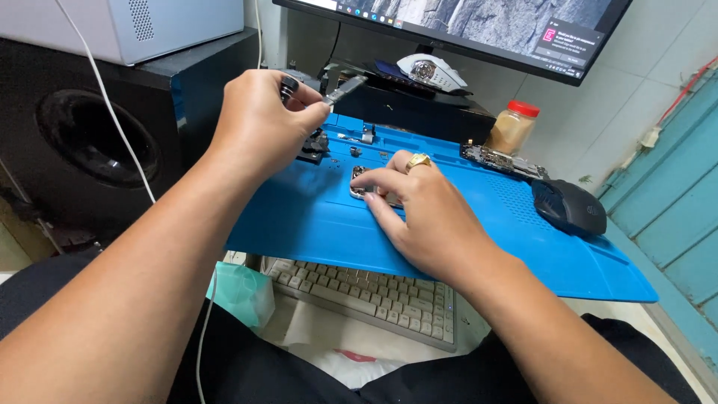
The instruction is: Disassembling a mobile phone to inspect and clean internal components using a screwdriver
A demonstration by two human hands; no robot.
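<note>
My left hand (pixel 262 123) is raised above the blue work mat (pixel 479 224) and grips a slim tool with a dark knurled handle and a flat silver tip (pixel 344 88). My right hand (pixel 426 213), with a gold ring on one finger, rests on the mat. Its fingertips press on a small metal part (pixel 359 182) that looks like a phone camera frame. A small black component (pixel 314 146) lies on the mat just under my left hand.
A circuit board (pixel 501 161) and a black mouse (pixel 570 206) lie on the mat's right side. Behind stand a red-lidded jar (pixel 512 127), a white mouse (pixel 432 72) and a monitor (pixel 486 26). A keyboard (pixel 374 295) lies under the mat, a black speaker (pixel 97 135) at left.
</note>
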